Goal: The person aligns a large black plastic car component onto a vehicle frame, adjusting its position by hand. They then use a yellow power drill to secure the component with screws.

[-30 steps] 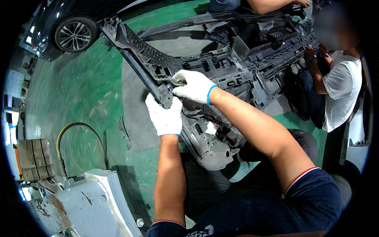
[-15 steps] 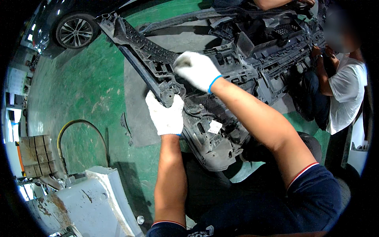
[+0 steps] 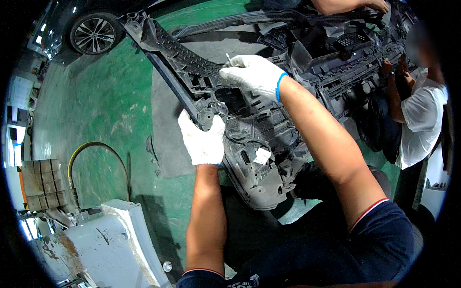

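A large dusty black plastic car part (image 3: pixel 264 185), with ribs, brackets and openings, stretches from close to my knees toward the far left and right. My left hand (image 3: pixel 204 144), in a white knit glove, is wrapped round its left edge, beside the lower end of a long dark rail (image 3: pixel 168 81). Gloved in white with a blue cuff, my right hand (image 3: pixel 257 76) is over the part near a ribbed strip (image 3: pixel 192 57). Its fingers are curled together. A thin pale tip shows above them, too small to name. A white label (image 3: pixel 262 156) lies on the part.
At the right a co-worker in a white shirt (image 3: pixel 420 122) crouches by the part; another person's arm (image 3: pixel 343 5) reaches in at the top. A car wheel (image 3: pixel 93 33) stands at the far left. Nearer are a hose (image 3: pixel 98 144) and a scuffed grey panel (image 3: pixel 103 240).
My right hand has moved a little to the right and slightly up, and its fingers show more sharply. My left hand keeps its grip on the part's edge.
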### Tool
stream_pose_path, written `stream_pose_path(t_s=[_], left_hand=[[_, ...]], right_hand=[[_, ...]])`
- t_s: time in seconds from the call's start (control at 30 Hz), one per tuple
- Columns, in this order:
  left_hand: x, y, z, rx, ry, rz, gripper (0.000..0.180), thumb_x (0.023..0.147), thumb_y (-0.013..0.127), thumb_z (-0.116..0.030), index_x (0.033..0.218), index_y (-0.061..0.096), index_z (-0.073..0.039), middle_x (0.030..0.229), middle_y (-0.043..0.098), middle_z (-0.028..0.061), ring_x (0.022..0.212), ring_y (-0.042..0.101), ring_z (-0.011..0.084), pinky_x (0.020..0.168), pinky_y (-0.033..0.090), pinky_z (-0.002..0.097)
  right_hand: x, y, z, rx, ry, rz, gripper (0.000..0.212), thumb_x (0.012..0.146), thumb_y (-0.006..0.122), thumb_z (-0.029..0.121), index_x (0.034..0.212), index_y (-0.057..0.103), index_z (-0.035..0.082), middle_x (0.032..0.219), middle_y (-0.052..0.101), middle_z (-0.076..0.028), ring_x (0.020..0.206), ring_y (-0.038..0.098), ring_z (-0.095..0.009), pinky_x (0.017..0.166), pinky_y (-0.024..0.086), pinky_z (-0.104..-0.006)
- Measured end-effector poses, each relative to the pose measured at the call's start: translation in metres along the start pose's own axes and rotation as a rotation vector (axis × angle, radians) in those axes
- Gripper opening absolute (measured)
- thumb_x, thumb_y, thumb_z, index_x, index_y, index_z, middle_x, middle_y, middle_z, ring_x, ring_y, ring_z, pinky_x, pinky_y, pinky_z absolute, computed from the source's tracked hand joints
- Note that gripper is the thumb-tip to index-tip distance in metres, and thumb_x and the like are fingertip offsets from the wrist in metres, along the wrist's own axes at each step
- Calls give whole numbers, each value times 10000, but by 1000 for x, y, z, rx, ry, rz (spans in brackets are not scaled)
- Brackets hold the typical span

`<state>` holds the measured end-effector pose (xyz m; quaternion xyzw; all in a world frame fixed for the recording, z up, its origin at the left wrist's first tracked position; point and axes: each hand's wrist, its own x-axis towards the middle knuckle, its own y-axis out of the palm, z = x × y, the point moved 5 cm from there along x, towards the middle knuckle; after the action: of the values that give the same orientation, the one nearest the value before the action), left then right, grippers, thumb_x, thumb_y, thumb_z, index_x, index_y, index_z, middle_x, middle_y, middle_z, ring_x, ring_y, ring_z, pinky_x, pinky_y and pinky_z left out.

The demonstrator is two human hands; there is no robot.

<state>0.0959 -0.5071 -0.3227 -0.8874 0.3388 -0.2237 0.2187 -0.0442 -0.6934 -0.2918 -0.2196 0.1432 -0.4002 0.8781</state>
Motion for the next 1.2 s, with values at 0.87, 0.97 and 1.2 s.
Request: stream_pose_path(t_s=[0.87,0.97,1.2], left_hand=[[8,-6,-7,157,117,-4,788,849,858,-132,1488,460,100,1415,593,200,1246,605,266,1120,467,385],[11,0,-1,-157,16,80,753,859,847,-95,1487,471,83,1385,616,170,1204,628,240,1082,497,365],[9,3,1,-440,-111,142,660,872,809,-16,1458,512,51,1279,680,119,1096,673,189,983,554,329]], right_hand=[[-12,-23,82,860,-432,-198,338,1020,675,331,1178,743,40,902,692,7,804,586,-63,722,483,-243],[-13,-26,81,818,-438,-230,329,1038,662,322,1187,739,39,913,700,4,800,587,-63,716,484,-235],[-6,-28,49,939,-354,-279,355,1085,612,311,1266,689,16,900,708,-9,755,587,-44,674,471,-206]])
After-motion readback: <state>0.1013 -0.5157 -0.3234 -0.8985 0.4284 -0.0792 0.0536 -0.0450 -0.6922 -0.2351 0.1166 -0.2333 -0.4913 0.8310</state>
